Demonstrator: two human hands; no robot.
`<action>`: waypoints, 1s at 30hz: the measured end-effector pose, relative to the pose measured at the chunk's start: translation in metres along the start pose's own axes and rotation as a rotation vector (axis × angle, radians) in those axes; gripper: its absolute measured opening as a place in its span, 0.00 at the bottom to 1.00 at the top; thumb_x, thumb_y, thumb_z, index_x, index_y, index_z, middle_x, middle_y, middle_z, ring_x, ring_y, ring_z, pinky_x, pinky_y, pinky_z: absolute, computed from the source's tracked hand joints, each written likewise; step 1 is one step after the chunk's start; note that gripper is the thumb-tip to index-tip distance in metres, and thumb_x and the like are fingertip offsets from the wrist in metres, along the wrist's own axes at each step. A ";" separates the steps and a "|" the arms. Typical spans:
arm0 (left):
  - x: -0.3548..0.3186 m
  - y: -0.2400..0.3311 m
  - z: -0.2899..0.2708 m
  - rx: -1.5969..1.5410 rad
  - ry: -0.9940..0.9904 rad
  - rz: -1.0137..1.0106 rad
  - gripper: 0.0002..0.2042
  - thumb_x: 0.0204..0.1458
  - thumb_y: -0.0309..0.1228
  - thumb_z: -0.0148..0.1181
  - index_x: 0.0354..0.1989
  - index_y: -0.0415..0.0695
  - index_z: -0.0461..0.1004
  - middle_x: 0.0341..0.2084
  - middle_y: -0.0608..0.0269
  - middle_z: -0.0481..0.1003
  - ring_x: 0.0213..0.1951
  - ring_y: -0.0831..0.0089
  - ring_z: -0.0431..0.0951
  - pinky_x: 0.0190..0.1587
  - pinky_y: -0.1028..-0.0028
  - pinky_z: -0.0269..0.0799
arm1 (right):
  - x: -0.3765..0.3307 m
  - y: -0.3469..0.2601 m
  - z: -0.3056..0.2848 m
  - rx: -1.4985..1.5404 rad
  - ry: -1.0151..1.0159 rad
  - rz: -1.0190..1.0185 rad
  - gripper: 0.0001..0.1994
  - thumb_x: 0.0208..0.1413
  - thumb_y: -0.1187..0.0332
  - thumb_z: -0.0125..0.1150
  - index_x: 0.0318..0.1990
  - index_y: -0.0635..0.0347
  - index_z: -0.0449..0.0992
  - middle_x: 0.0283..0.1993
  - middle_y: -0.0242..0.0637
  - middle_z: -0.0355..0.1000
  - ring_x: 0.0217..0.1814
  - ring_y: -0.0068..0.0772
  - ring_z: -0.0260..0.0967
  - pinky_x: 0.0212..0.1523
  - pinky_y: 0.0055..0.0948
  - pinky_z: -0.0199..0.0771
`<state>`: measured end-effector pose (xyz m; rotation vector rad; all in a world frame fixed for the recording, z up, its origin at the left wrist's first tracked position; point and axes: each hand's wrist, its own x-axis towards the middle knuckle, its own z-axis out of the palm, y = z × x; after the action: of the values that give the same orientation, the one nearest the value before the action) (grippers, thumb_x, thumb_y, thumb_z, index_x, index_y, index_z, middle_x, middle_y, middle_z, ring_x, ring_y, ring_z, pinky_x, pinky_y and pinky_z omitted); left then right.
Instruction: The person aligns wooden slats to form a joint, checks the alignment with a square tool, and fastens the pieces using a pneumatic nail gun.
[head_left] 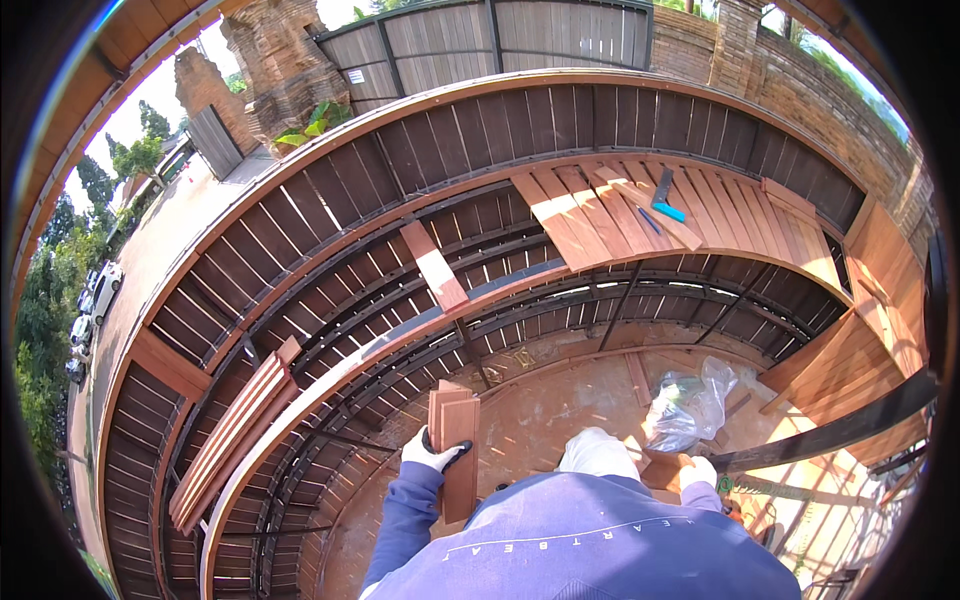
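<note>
My left hand (432,455), in a white glove with dark fingertips, grips a few short reddish-brown wooden boards (459,468). It holds them upright in a stack, with its fingers wrapped round their edge. Low on the right is my right hand (697,470), also in a pale glove and partly cut off by my blue top. Beside it lies or hangs a brown wooden piece (664,472); the fingers are too hidden to show whether they hold it.
A curved bench frame wraps around me, with slats (720,215) laid on its right part. On these lie a try square (668,205) and a pencil-like tool (650,220). Stacked boards (240,435) rest at left, one loose slat (434,268) mid-frame. A plastic bag (690,408) sits on the floor.
</note>
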<state>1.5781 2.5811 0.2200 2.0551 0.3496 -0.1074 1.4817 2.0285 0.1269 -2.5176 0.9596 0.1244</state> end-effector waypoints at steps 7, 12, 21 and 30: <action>0.094 0.206 0.043 -0.581 -0.168 0.353 0.33 0.38 0.27 0.76 0.54 0.34 0.68 0.45 0.54 0.77 0.46 0.70 0.78 0.50 0.69 0.75 | 0.079 -0.120 -0.140 0.384 0.312 -0.395 0.23 0.51 0.80 0.53 0.57 0.57 0.72 0.46 0.40 0.76 0.47 0.31 0.73 0.51 0.27 0.71; 0.170 0.291 0.091 -0.581 -0.067 0.547 0.33 0.36 0.19 0.74 0.55 0.34 0.66 0.46 0.53 0.76 0.47 0.67 0.78 0.50 0.70 0.76 | 0.145 -0.238 -0.231 0.416 0.653 -0.587 0.23 0.56 0.82 0.51 0.60 0.58 0.70 0.53 0.39 0.74 0.50 0.28 0.72 0.54 0.23 0.70; 0.318 0.363 0.190 -0.761 -0.052 0.552 0.29 0.41 0.19 0.71 0.54 0.36 0.65 0.45 0.53 0.76 0.45 0.68 0.78 0.47 0.71 0.78 | 0.268 -0.360 -0.254 0.556 0.468 -0.845 0.27 0.46 0.88 0.50 0.57 0.65 0.71 0.54 0.45 0.73 0.55 0.34 0.73 0.55 0.24 0.70; 0.401 0.373 0.219 -0.840 -0.086 0.526 0.28 0.41 0.21 0.73 0.53 0.37 0.67 0.45 0.56 0.76 0.44 0.71 0.77 0.46 0.73 0.77 | 0.338 -0.411 -0.200 0.939 0.465 -0.853 0.24 0.50 0.87 0.51 0.57 0.64 0.69 0.58 0.41 0.69 0.64 0.33 0.65 0.62 0.29 0.64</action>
<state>2.0846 2.3029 0.3382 1.2431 -0.1931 0.2379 1.9902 2.0071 0.3798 -1.8330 -0.0522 -0.9591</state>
